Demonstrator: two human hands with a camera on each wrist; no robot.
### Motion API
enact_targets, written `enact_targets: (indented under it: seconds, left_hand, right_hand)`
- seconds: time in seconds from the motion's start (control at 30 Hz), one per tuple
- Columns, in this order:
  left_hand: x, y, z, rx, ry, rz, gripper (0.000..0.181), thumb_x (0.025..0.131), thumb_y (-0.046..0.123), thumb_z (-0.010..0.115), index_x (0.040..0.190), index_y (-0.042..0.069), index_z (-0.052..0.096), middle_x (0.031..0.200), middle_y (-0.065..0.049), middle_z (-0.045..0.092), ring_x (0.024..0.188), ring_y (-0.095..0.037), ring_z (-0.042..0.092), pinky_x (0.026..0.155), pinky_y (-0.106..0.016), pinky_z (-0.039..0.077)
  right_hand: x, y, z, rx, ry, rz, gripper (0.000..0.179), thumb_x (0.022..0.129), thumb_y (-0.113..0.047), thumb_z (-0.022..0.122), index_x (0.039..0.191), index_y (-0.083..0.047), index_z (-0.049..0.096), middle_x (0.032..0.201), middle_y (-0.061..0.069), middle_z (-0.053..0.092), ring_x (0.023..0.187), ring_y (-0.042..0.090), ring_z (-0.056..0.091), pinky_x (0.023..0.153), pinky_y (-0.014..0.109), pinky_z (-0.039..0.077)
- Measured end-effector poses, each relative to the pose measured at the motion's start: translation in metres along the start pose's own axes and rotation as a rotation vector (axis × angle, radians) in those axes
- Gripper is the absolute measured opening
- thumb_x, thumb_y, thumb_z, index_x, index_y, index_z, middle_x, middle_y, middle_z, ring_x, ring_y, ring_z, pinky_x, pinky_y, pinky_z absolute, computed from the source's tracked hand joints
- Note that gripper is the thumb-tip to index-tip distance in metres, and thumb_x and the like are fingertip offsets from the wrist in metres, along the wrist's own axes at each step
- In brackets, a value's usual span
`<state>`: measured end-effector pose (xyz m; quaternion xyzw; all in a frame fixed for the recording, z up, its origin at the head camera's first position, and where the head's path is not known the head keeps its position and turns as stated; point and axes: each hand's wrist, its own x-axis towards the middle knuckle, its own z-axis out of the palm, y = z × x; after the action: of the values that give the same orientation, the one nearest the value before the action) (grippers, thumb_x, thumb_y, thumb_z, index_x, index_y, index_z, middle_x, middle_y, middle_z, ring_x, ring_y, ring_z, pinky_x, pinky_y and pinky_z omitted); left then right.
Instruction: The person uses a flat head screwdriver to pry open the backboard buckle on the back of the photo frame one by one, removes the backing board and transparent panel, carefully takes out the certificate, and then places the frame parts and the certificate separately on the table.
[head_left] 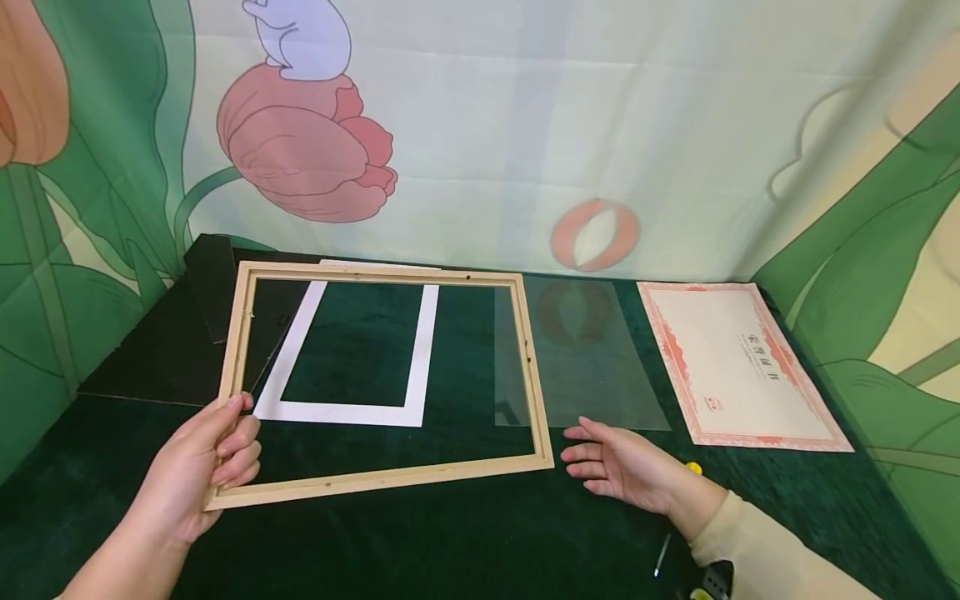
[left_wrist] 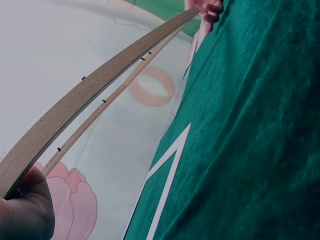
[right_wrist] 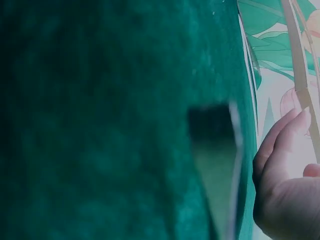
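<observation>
A bare light-wood picture frame is held up over the table, its opening see-through. My left hand grips its left side near the lower corner, thumb on the near face. Small dark tabs stick out from the wood in the left wrist view. My right hand hovers just beside the lower right corner, fingers extended and holding nothing. In the right wrist view those fingers lie close to the frame's side; whether they touch it, I cannot tell. Behind the frame lies a white mat border.
On the dark green cloth, a clear sheet lies right of the mat. Farther right is a red-bordered certificate. A black board lies at the left. Near my right forearm are a thin metal rod and a yellow object.
</observation>
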<state>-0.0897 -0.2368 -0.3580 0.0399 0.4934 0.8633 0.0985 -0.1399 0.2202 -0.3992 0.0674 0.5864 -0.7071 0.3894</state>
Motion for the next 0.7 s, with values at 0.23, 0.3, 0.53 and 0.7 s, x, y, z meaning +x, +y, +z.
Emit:
enact_targets:
  seconds: [0.23, 0.3, 0.53, 0.7]
  left_hand:
    - [0.008, -0.006, 0.006, 0.033, -0.022, -0.054, 0.018, 0.102, 0.028, 0.037, 0.101, 0.01, 0.04, 0.061, 0.002, 0.035, 0.041, -0.014, 0.029, 0.041, -0.019, 0.022]
    - [0.011, -0.008, 0.01, 0.047, -0.039, -0.053, 0.018, 0.102, 0.027, 0.036, 0.101, 0.009, 0.04, 0.061, 0.001, 0.033, 0.041, -0.014, 0.027, 0.041, -0.021, 0.019]
    - [0.022, -0.016, 0.019, 0.08, -0.009, -0.116, 0.023, 0.101, 0.031, 0.039, 0.104, 0.009, 0.037, 0.06, 0.005, 0.038, 0.041, -0.008, 0.035, 0.04, -0.015, 0.029]
    - [0.031, -0.026, 0.021, 0.187, 0.026, -0.181, 0.033, 0.101, 0.035, 0.038, 0.115, 0.006, 0.032, 0.061, 0.006, 0.038, 0.042, -0.007, 0.038, 0.042, -0.015, 0.031]
  right_hand:
    - [0.004, -0.003, -0.003, 0.029, -0.026, 0.044, 0.05, 0.097, -0.049, 0.038, 0.112, -0.003, 0.05, 0.093, 0.004, 0.061, 0.08, 0.011, 0.061, 0.069, 0.021, 0.051]
    - [0.003, -0.004, -0.004, 0.022, -0.017, 0.041, 0.049, 0.097, -0.05, 0.036, 0.104, -0.006, 0.055, 0.092, 0.004, 0.063, 0.082, 0.012, 0.062, 0.072, 0.022, 0.051]
    - [-0.004, -0.009, -0.003, -0.23, 0.086, -0.128, 0.063, 0.097, -0.046, 0.043, 0.133, 0.006, 0.038, 0.117, 0.01, 0.058, 0.101, 0.019, 0.058, 0.086, 0.031, 0.048]
    - [-0.012, -0.009, -0.006, -0.417, 0.115, -0.169, 0.057, 0.097, -0.032, 0.05, 0.136, 0.007, 0.036, 0.12, 0.015, 0.054, 0.102, 0.024, 0.056, 0.086, 0.036, 0.048]
